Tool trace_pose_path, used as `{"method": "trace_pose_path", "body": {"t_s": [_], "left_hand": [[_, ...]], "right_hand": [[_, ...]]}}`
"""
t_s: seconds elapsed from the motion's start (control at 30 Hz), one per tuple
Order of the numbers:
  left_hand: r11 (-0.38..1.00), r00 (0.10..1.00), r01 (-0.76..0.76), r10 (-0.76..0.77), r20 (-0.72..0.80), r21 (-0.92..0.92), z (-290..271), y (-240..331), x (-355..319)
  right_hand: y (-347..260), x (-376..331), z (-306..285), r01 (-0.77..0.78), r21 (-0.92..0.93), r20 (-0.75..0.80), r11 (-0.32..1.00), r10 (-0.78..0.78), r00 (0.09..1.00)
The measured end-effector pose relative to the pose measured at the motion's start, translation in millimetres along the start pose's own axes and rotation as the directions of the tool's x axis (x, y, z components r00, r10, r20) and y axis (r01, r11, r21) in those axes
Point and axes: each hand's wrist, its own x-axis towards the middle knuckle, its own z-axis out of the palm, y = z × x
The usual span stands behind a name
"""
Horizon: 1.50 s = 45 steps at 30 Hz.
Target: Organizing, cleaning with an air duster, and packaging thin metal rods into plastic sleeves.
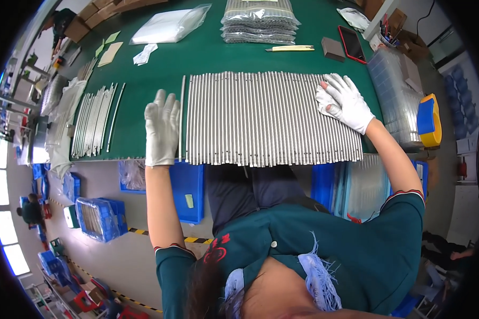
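Observation:
A wide row of thin silver metal rods (261, 117) lies side by side across the green table, their near ends reaching its front edge. One single rod (182, 117) lies slightly apart at the row's left side. Just left of it is my left hand (162, 130), in a white glove, fingers stretched out and pointing away from me. My right hand (346, 103), gloved too, lies spread over the far right end of the row, with bare skin showing at some fingertips. A smaller group of rods (94, 119) lies farther left, with another rod (116, 117) beside it.
At the back are a stack of bagged rods (259, 24), plastic bags (170, 24), a yellow cutter knife (290, 48), a grey block (333, 49) and a red-edged phone (352, 44). A yellow-and-blue tape roll (429, 120) stands at the right edge. Blue bins (189, 194) sit below the table.

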Motion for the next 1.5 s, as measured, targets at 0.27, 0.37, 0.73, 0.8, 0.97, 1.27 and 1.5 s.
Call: {"method": "trace_pose_path", "body": {"t_s": [0.27, 0.37, 0.73, 0.8, 0.97, 1.27, 1.5], "left_hand": [[0.994, 0.995, -0.104, 0.104, 0.007, -0.04, 13.5, -9.3, 0.2], [0.993, 0.995, -0.096, 0.096, 0.008, 0.072, 19.1, -8.8, -5.2], [0.992, 0.986, -0.126, 0.122, 0.109, 0.03, 11.2, -20.5, -8.0], [0.987, 0.978, -0.147, 0.136, 0.157, 0.059, 12.1, -21.9, -6.4], [0.986, 0.982, -0.143, 0.131, 0.135, 0.082, 1.8, -19.8, -12.7], [0.987, 0.978, -0.153, 0.143, 0.152, 0.053, 6.5, -26.8, -6.6], [0.978, 0.98, -0.187, 0.179, 0.092, 0.088, 0.1, -22.4, -3.2]], "right_hand": [[-73.8, 93.7, 4.0, 0.201, 0.082, -0.007, 0.976, -0.201, 0.98], [-133.1, 159.4, 16.7, 0.357, 0.145, -0.084, 0.923, -0.348, 0.934], [-179.5, 293.7, 18.0, 0.318, -0.075, -0.462, 0.945, -0.316, 0.829], [-163.7, 312.9, 13.9, 0.186, -0.124, -0.607, 0.975, -0.222, 0.763], [-187.6, 293.5, -11.4, 0.2, 0.115, -0.14, 0.973, -0.183, 0.973], [-149.8, 263.1, -0.7, 0.21, 0.155, -0.184, 0.965, -0.181, 0.966], [-111.2, 105.3, -61.7, 0.201, 0.315, -0.349, 0.928, -0.083, 0.933]]}}
